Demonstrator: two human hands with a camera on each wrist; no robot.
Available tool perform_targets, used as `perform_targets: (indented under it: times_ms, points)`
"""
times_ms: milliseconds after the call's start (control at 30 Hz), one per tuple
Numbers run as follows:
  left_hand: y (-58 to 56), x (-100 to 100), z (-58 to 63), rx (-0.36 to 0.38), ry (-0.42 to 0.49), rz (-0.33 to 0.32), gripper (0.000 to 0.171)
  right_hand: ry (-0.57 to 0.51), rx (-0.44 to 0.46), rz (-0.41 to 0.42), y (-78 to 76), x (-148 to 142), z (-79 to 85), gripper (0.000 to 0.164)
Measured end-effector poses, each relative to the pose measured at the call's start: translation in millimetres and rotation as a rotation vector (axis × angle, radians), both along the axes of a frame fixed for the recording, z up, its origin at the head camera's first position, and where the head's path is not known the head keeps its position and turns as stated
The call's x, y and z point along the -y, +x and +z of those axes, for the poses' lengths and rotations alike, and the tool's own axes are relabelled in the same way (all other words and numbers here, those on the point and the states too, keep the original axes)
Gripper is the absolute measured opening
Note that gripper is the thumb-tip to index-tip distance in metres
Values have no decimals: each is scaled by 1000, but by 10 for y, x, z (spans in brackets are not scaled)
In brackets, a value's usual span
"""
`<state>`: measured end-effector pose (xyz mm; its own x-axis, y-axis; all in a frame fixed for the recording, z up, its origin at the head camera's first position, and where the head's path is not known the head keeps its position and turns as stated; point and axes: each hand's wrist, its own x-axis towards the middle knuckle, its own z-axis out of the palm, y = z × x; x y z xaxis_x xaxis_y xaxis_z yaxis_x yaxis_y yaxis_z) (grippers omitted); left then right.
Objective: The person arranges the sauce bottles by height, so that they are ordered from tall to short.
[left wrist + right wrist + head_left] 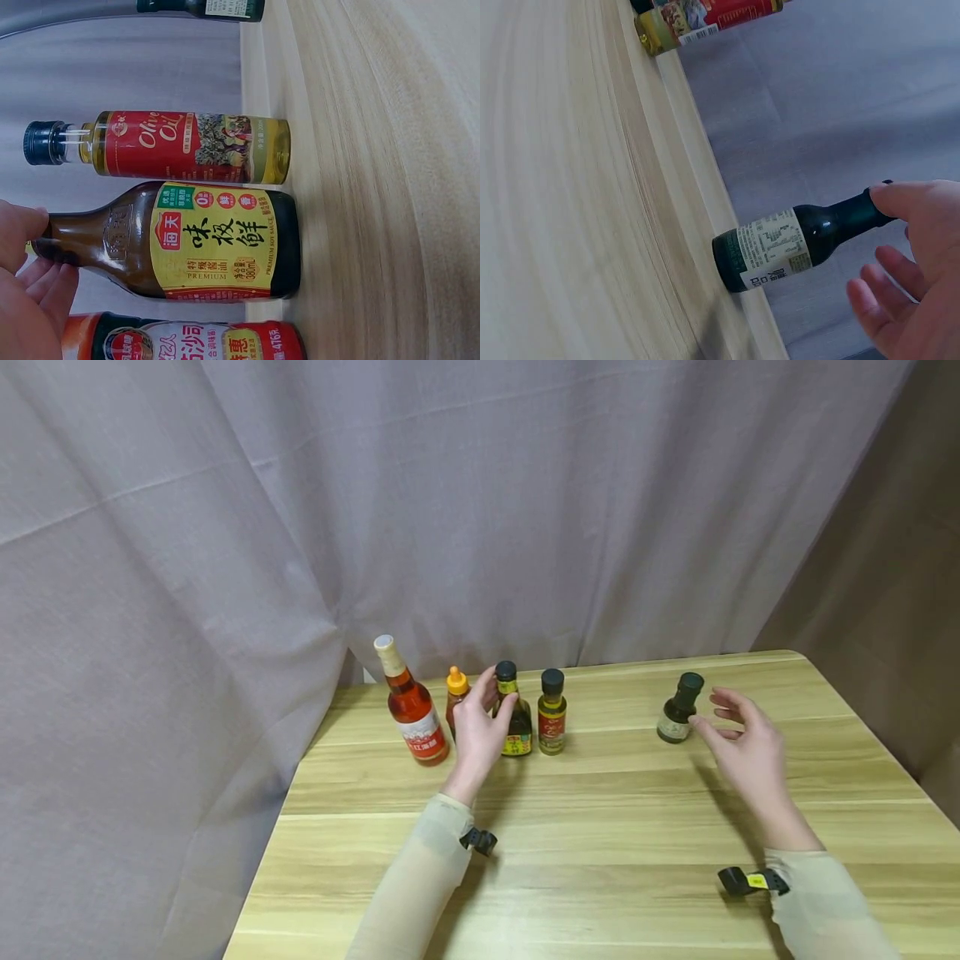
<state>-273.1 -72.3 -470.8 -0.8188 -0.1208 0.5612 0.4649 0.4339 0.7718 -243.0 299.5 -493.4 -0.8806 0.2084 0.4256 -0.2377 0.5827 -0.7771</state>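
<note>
My left hand holds the neck of a dark soy sauce bottle, its thumb on one side and its fingers on the other. The bottle stands upright with a yellow label and black cap. To the right, my right hand is beside a small dark green bottle with a pale label. Its thumb is at the bottle's neck, while the other fingers are bent and apart from the glass. Whether the thumb touches it, I cannot tell.
An olive oil bottle stands just right of the soy sauce. Left of it are an orange-capped squeeze bottle, partly hidden by the left hand, and a tall red bottle. All stand near the back edge of the wooden table, before a grey curtain.
</note>
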Motion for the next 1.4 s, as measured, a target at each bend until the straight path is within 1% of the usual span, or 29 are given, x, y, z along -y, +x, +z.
perform_targets:
  times_ms: [133, 233, 300, 633, 867, 967, 1167, 1267, 1400]
  points:
    - [-11, 11, -15, -3, -2, 0, 50, 23, 75, 64, -80, -50, -27, 67]
    - [-18, 14, -20, 4, -4, -1, 50, 24, 103, 95, -134, -50, -33, 69]
    - [-21, 15, -23, 7, -5, 0, 50, 23, 117, 102, -156, -37, -24, 70]
    - [-24, 14, -32, 13, -12, 7, 50, 13, 159, 83, -232, 23, 2, 73]
    - [-11, 13, -27, 20, -9, 8, 51, 19, 152, 50, -306, 34, -25, 65]
    - [-13, 10, -26, 16, -6, 8, 51, 27, 161, 50, -320, 33, -27, 63]
    - [-7, 11, -15, 17, -5, 5, 50, 37, 184, 75, -331, 46, 0, 62]
    - [-3, 9, -9, 21, -4, 0, 50, 46, 193, 69, -332, 58, 6, 61]
    - [-1, 8, -5, 19, -8, 2, 51, 70, 171, 52, -341, 97, 3, 56]
